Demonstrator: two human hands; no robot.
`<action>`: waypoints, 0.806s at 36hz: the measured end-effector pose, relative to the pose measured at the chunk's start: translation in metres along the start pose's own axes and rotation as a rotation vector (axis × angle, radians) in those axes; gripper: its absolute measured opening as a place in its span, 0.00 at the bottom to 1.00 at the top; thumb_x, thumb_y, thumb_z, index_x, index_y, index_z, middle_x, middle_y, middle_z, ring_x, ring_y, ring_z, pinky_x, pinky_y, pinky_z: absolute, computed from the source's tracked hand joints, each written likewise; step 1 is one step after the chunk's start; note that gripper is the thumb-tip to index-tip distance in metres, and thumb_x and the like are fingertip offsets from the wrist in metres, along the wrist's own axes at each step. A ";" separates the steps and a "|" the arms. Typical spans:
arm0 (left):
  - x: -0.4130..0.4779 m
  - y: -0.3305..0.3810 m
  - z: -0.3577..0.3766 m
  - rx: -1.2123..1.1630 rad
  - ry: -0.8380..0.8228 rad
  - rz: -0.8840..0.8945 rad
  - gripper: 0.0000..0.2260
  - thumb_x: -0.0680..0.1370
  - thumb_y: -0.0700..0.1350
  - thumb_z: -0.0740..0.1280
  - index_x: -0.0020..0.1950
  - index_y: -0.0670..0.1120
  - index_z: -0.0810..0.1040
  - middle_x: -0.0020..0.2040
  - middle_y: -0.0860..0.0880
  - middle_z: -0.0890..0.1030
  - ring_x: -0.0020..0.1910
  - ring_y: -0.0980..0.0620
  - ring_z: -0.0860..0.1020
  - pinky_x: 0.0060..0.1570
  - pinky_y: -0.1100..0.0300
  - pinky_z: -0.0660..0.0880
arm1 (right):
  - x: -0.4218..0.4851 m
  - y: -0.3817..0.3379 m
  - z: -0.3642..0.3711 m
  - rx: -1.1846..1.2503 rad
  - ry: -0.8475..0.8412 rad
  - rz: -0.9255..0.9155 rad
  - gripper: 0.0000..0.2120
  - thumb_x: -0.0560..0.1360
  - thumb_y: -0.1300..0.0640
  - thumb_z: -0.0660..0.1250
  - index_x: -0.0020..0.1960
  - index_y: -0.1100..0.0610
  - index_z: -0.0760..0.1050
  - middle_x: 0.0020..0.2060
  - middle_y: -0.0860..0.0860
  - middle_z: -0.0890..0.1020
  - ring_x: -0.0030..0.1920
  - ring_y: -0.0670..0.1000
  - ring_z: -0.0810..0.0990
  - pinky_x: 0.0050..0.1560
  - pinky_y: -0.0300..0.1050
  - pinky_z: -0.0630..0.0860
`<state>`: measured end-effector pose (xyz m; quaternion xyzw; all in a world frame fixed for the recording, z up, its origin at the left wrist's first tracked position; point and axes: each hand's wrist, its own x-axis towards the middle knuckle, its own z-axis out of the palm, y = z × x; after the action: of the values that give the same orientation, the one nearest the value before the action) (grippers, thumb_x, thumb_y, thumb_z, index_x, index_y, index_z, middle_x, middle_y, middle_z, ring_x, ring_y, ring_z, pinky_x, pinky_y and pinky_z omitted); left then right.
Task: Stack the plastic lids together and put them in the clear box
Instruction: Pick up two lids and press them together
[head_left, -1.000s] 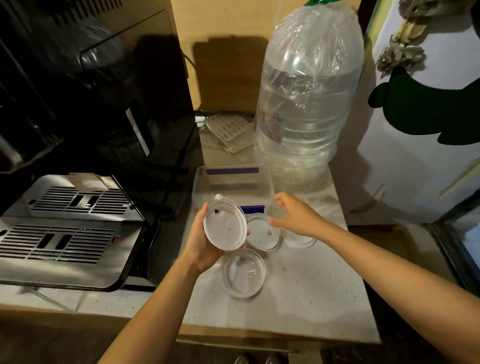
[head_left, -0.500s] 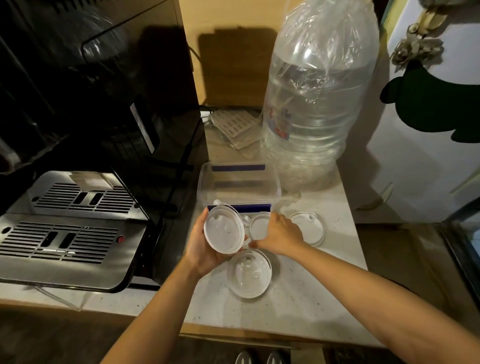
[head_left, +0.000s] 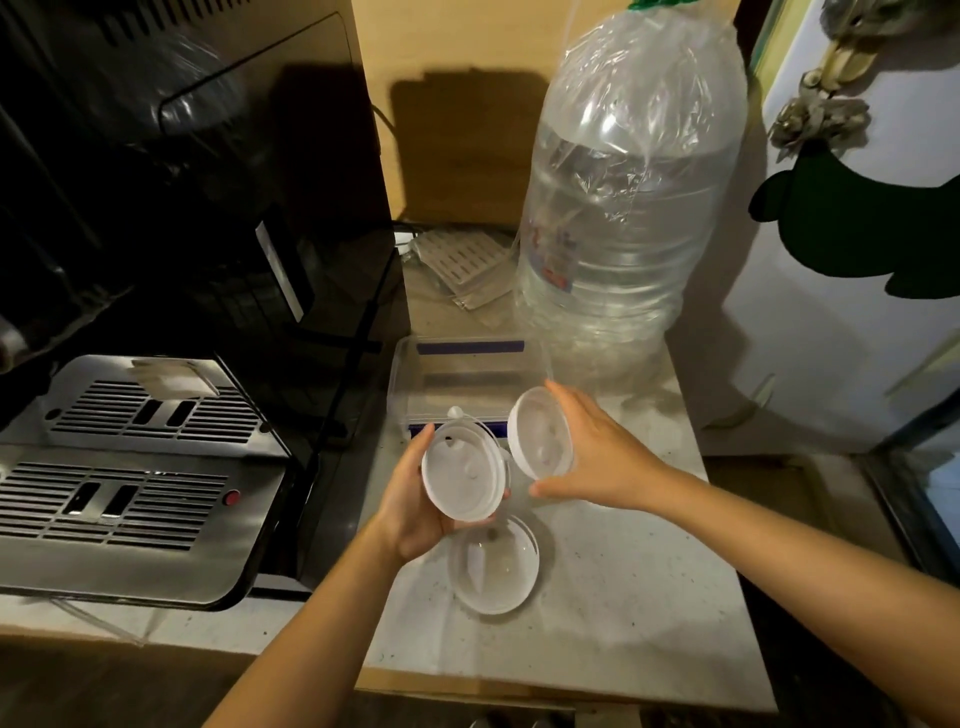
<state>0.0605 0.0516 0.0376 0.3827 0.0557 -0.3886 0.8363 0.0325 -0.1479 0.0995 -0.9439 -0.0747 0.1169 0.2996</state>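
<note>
Here, both hands (head_left: 597, 457) hold lids (head_left: 462, 473) above the box (head_left: 410, 364).

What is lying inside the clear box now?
The clear box shows no lids inside. Its near part is covered by the lids held in the left hand and right hand.

The pale speckled stone worktop (head_left: 623, 587) lies bare on its near right part, giving the widest room to pass. One round clear plastic lid (head_left: 493, 569) rests flat on it near the middle. Beyond, the clear rectangular plastic box with blue clips (head_left: 462, 371) stands open-topped, yet both hands (head_left: 410, 512) (head_left: 602, 457), each holding a lid, hang over its near edge. A large clear water bottle wrapped in plastic film (head_left: 623, 208) crowds the box's far right side. On the left, a black and steel coffee machine (head_left: 156, 364) walls off the worktop.
</note>
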 end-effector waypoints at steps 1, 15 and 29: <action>0.001 0.000 0.003 0.010 -0.014 -0.026 0.26 0.69 0.62 0.56 0.55 0.46 0.78 0.51 0.40 0.80 0.46 0.41 0.79 0.43 0.49 0.79 | -0.002 -0.004 -0.007 -0.034 0.004 -0.059 0.52 0.64 0.49 0.75 0.74 0.52 0.41 0.75 0.49 0.49 0.74 0.50 0.54 0.68 0.41 0.58; 0.002 0.011 0.037 0.142 -0.153 -0.014 0.27 0.65 0.68 0.57 0.54 0.51 0.76 0.44 0.46 0.86 0.44 0.46 0.83 0.38 0.54 0.82 | 0.010 -0.011 -0.019 -0.766 0.112 -0.794 0.49 0.59 0.50 0.78 0.71 0.58 0.56 0.70 0.54 0.68 0.72 0.54 0.62 0.68 0.58 0.53; 0.002 0.016 0.025 0.279 -0.193 0.002 0.46 0.46 0.67 0.76 0.60 0.49 0.71 0.56 0.42 0.76 0.53 0.44 0.78 0.48 0.52 0.80 | 0.026 -0.013 -0.013 -0.812 0.160 -0.921 0.52 0.55 0.53 0.81 0.71 0.58 0.56 0.71 0.55 0.64 0.71 0.55 0.62 0.68 0.51 0.58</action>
<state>0.0682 0.0396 0.0637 0.4559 -0.0798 -0.4268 0.7769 0.0597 -0.1387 0.1129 -0.8593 -0.4901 -0.1334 -0.0593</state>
